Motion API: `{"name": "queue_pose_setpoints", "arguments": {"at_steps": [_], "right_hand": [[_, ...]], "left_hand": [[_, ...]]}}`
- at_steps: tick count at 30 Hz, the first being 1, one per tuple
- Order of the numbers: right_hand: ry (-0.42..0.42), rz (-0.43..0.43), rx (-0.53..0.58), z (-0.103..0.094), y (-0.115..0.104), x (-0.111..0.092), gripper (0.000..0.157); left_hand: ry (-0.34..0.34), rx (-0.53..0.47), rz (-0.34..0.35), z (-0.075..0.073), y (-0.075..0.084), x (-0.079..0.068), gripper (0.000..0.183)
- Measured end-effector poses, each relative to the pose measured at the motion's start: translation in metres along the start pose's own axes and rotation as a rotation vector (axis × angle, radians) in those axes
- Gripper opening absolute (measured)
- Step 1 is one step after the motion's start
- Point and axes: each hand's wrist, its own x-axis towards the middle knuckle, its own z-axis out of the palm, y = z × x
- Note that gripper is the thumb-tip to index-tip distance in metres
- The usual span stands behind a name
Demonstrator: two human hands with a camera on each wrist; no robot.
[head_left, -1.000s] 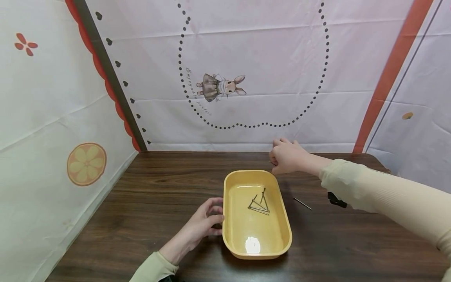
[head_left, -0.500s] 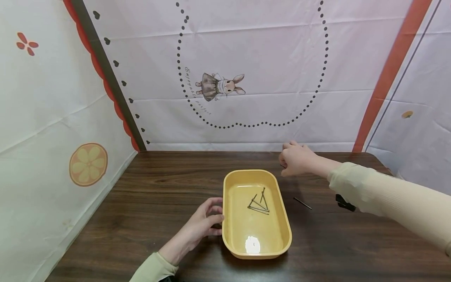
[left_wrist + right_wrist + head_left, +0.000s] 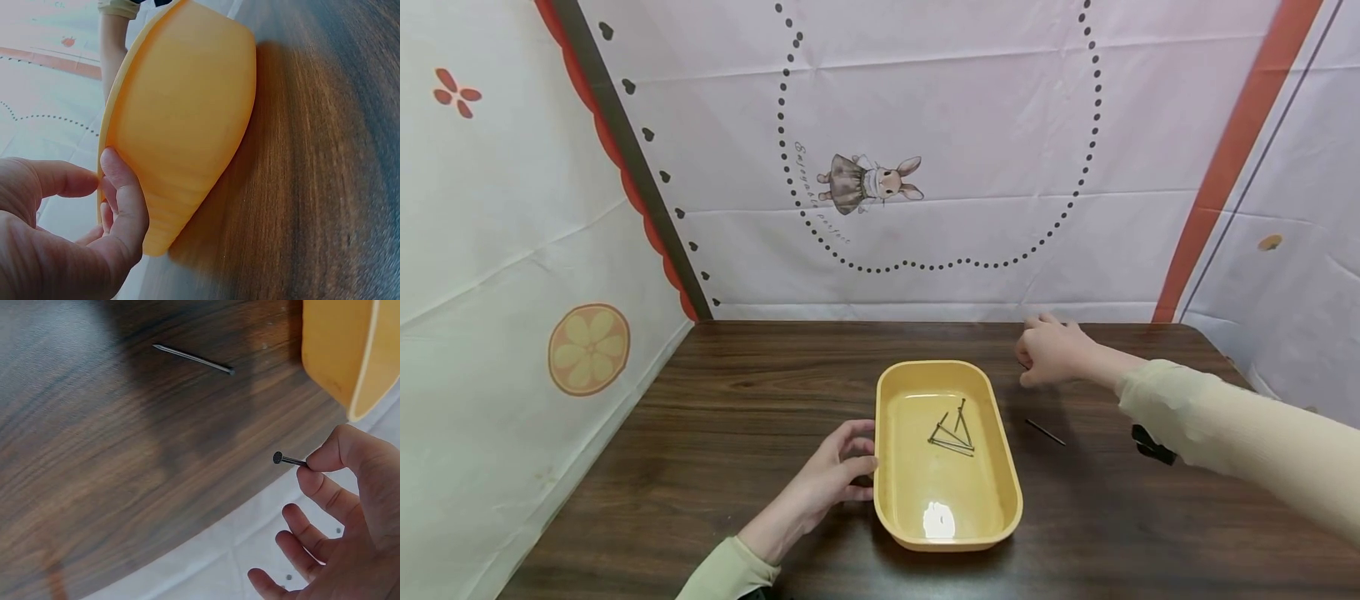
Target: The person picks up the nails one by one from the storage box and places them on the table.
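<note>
At the left side of a yellow plastic tray (image 3: 948, 500), my left hand (image 3: 831, 471) holds the rim, thumb and bent fingertips right at its edge. Several nails (image 3: 951, 440) lie crossed in the tray. My right hand (image 3: 1054, 352) is over the table beyond the tray's far right corner. In the right wrist view, its thumb and index finger pinch a dark nail (image 3: 290, 460), head sticking out; the other fingers are spread loosely. Another nail (image 3: 194, 359) lies on the table right of the tray, near this hand.
The dark wooden table (image 3: 760, 375) runs back to a printed white cloth (image 3: 970, 125) hung behind it. More cloth (image 3: 497, 292) hangs along the left side, and on the right too.
My right hand, pinching the nail, has moved right and slightly nearer, away from the tray's far corner. The left hand, the tray and the loose nail have stayed put.
</note>
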Motion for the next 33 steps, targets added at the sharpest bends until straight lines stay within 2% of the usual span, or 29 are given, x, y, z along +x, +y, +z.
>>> {"name": "queue_pose_setpoints", "arguments": {"at_steps": [14,25,33], "right_hand": [[-0.072,0.031,0.043,0.024,0.018,-0.015,0.028],[-0.080,0.045,0.067,0.041,0.020,-0.021,0.028],[-0.119,0.052,0.075,0.054,0.021,-0.024,0.026]], "left_hand": [[0.003,-0.005,0.002,0.001,0.000,0.001,0.055],[0.013,-0.007,0.000,0.002,0.000,0.000,0.053],[-0.001,-0.023,0.019,0.002,-0.001,0.000,0.054]]}}
